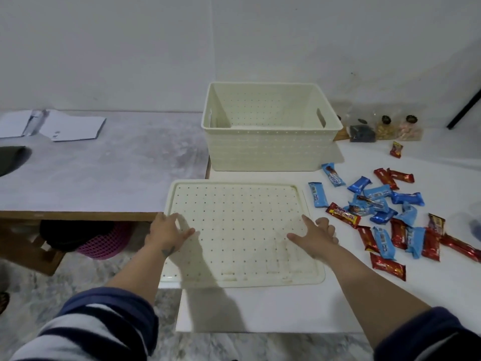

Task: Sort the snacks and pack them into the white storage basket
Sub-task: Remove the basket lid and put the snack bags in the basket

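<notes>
The white storage basket (270, 142) stands open and looks empty at twelve o'clock on the white table (260, 308), so no packing is done yet. Going left to right: loose papers (52, 125) lie on the grey counter (104, 173) at ten o'clock. The left hand (166, 234) rests with spread fingers on the left edge of the perforated lid (234, 230), which lies flat at the centre, just in front of the basket. The right hand (316, 235) lies on the lid's right part, fingers loosely extended; neither hand clamps anything, and they sit well apart. The snacks (385, 212), blue and red wrappers mixed, lie scattered at three o'clock, close beside the lid. The lid's left edge overhangs the table, so a push there could tip it off. Sliding it rightward could sweep wrappers toward the table's edge. The mixed pile invites mis-sorting if handfuls are grabbed
</notes>
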A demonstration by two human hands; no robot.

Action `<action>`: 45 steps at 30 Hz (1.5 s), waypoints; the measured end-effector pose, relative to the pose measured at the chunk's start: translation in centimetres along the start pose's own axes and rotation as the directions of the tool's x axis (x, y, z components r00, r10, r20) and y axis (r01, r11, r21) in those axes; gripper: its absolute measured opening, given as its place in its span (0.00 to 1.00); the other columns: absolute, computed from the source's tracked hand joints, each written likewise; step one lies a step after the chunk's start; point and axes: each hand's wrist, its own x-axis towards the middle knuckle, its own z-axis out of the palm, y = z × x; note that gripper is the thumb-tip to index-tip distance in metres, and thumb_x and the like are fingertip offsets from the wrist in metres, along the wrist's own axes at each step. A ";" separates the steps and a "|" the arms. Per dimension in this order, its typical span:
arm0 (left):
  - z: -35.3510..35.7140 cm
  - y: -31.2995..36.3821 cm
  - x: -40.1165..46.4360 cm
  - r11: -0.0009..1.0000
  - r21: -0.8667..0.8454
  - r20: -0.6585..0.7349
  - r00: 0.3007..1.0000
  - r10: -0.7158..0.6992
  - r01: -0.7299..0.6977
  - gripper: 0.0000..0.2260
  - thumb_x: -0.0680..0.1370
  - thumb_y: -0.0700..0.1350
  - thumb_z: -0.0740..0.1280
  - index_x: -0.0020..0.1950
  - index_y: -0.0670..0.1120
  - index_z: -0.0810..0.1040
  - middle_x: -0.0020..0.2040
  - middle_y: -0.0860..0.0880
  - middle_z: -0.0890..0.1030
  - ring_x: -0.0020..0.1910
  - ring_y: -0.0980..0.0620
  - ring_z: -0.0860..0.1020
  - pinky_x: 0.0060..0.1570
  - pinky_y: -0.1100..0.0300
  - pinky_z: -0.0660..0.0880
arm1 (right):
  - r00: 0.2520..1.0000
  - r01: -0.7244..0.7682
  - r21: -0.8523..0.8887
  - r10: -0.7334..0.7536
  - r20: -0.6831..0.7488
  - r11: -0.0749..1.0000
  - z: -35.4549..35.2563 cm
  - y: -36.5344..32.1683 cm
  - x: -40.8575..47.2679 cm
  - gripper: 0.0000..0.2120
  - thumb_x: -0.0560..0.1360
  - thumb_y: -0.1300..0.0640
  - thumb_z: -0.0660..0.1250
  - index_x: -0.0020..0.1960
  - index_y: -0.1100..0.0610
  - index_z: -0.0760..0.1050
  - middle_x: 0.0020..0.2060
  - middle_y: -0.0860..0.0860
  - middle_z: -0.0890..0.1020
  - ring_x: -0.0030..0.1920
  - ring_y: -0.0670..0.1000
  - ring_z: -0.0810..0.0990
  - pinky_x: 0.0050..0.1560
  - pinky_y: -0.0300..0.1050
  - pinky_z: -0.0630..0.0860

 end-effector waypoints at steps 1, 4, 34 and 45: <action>-0.5 1.2 0.3 0.997 0.073 -0.017 0.999 0.039 -0.037 0.33 0.74 0.61 0.65 0.75 0.51 0.60 0.77 0.44 0.52 0.74 0.40 0.58 0.67 0.42 0.66 | 1.000 0.005 0.007 -0.005 0.005 1.000 -0.6 0.2 0.2 0.39 0.71 0.33 0.61 0.76 0.44 0.51 0.71 0.55 0.55 0.72 0.58 0.54 0.69 0.56 0.58; -1.3 6.1 1.0 0.973 0.149 0.021 0.984 0.175 -0.176 0.28 0.77 0.57 0.63 0.74 0.51 0.62 0.78 0.45 0.53 0.75 0.42 0.55 0.69 0.44 0.63 | 0.999 0.033 0.023 -0.033 0.013 0.999 -3.1 1.1 0.7 0.34 0.73 0.35 0.60 0.75 0.44 0.54 0.73 0.55 0.53 0.74 0.59 0.51 0.70 0.57 0.57; 16.4 57.2 19.0 0.878 -0.300 -0.196 0.925 0.326 -0.373 0.23 0.79 0.45 0.63 0.73 0.52 0.64 0.67 0.39 0.70 0.65 0.41 0.70 0.64 0.54 0.65 | 0.947 0.286 0.368 -0.204 -0.247 0.885 -28.7 16.4 38.7 0.21 0.78 0.57 0.61 0.71 0.54 0.67 0.68 0.54 0.73 0.66 0.56 0.72 0.64 0.45 0.70; 17.8 59.4 22.4 0.864 -0.412 -0.302 0.938 0.169 -0.289 0.29 0.74 0.42 0.71 0.72 0.57 0.66 0.63 0.48 0.74 0.43 0.62 0.73 0.49 0.64 0.68 | 0.941 0.232 0.519 -0.054 -0.335 0.823 -28.6 15.3 44.2 0.23 0.76 0.64 0.63 0.67 0.44 0.72 0.67 0.48 0.75 0.55 0.53 0.80 0.50 0.44 0.78</action>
